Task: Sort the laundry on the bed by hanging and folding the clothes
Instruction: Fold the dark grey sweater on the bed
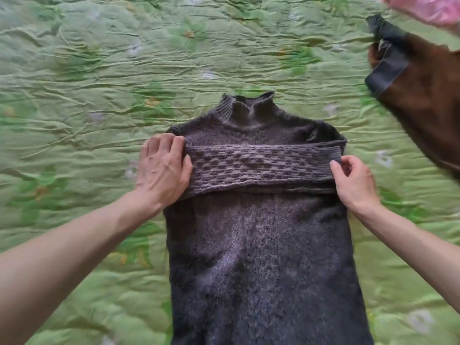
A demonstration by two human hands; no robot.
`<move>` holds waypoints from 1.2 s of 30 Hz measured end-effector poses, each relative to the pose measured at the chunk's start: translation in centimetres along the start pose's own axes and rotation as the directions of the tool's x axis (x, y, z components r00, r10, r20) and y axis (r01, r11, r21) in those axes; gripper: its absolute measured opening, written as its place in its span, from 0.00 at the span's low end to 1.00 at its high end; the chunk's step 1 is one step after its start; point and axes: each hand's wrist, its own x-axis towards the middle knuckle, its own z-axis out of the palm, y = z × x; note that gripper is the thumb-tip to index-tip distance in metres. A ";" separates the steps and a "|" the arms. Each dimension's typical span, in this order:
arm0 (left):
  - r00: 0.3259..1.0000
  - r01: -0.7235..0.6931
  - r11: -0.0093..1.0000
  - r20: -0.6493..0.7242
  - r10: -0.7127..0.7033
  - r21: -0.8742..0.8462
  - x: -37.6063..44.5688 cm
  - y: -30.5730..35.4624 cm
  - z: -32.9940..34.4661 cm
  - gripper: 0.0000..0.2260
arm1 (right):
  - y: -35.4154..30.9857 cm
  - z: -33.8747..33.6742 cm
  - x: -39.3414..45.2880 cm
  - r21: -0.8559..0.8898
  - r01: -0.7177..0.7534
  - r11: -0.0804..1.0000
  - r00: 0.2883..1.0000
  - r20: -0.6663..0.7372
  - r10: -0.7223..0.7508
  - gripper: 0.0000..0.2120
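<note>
A dark knit sweater (261, 245) lies flat on the green bed (99, 95), a sleeve (261, 168) folded across its chest. The left hand (163, 168) presses the sleeve's fold while the right hand (353, 180) pinches its cuff. Loose knit may slide and undo the fold if released unevenly.

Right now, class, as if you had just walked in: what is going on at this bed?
A person is folding a dark knitted sweater laid flat on a green quilted bedspread. A sleeve lies folded across the chest. The left hand rests on the sleeve's fold at one side; the right hand pinches its cuff end at the other. A brown and dark garment lies at the upper right, with something pink beyond it.
</note>
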 end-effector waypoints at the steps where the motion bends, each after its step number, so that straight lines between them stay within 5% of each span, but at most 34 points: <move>1: 0.999 -0.044 0.999 -0.019 0.044 -0.005 -0.5 0.7 0.6 0.22 | -0.3 -0.1 -0.1 -0.053 0.020 0.998 0.999 -0.038 -0.022 0.14; 4: 0.995 -0.082 0.996 0.048 0.083 -0.014 -1.6 1.4 2.5 0.27 | -1.8 0.2 -0.7 -0.183 0.268 0.946 0.947 -0.132 -0.294 0.19; 7: 0.993 -0.028 1.000 0.116 0.028 0.000 -2.4 0.0 4.1 0.31 | -2.6 1.5 -0.6 -0.274 0.530 0.803 0.846 0.096 -0.525 0.26; 12: 0.986 -0.023 1.000 0.165 0.022 0.005 -2.2 -2.0 4.8 0.33 | -1.4 3.7 0.0 -0.410 0.461 0.787 0.869 0.388 -0.307 0.34; 16: 0.978 0.009 1.000 0.208 -0.014 0.022 -1.6 -1.2 4.1 0.34 | -1.8 4.0 0.3 -0.456 0.480 0.749 0.871 0.347 -0.347 0.36; 22: 0.994 0.104 0.979 0.027 -0.101 -0.174 3.4 0.5 2.5 0.30 | -4.2 2.5 3.6 -0.334 0.567 0.753 0.815 0.095 -0.571 0.29; 25: 0.985 0.169 0.949 0.074 -0.154 -0.268 7.8 1.7 2.1 0.25 | -7.8 3.7 6.9 -0.329 0.508 0.796 0.861 0.166 -0.481 0.33; 28: 0.983 0.175 0.904 0.123 -0.137 -0.391 10.7 2.8 1.6 0.24 | -11.0 4.1 10.3 -0.143 0.389 0.910 0.889 0.318 -0.330 0.39; 32: 0.968 0.222 0.819 0.220 -0.121 -0.529 12.2 3.2 1.5 0.25 | -11.7 3.0 12.5 0.053 0.358 0.932 0.839 0.420 -0.346 0.14; 36: 0.994 -0.096 0.896 -0.080 0.068 -0.434 10.4 2.7 0.2 0.14 | -10.5 1.2 11.2 0.066 0.612 0.788 0.734 0.322 -0.598 0.08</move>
